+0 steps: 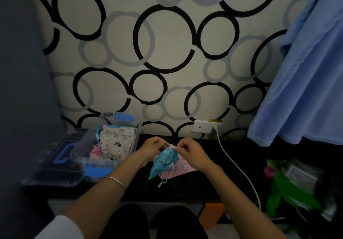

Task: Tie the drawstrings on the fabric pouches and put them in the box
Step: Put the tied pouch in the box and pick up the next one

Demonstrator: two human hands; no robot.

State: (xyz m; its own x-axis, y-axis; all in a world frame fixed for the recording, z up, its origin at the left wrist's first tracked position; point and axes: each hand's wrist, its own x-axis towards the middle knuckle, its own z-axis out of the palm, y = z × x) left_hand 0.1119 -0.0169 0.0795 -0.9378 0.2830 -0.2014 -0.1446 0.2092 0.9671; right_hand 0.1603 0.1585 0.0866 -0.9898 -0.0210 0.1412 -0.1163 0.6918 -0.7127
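Note:
A blue printed pouch (pixel 163 161) hangs over the dark table, its gathered top held up between my hands. My left hand (pixel 153 145) and my right hand (pixel 187 149) each pinch an end of its white drawstring (pixel 171 145) at the neck. Under it lies a pink pouch (pixel 181 168) with cloud prints, flat on the table, its cord end (pixel 161 183) trailing toward me. To the left stands a clear plastic box (pixel 138 127) holding several pouches, a white animal-print one (pixel 117 140) on top.
The box's clear lid (pixel 50 168) with blue handle lies left of the box. A white cable (pixel 239 168) runs from the wall socket (pixel 202 126) across the table's right side. Blue cloth (pixel 306 90) hangs at the right; green and pink items (pixel 285 188) lie below it.

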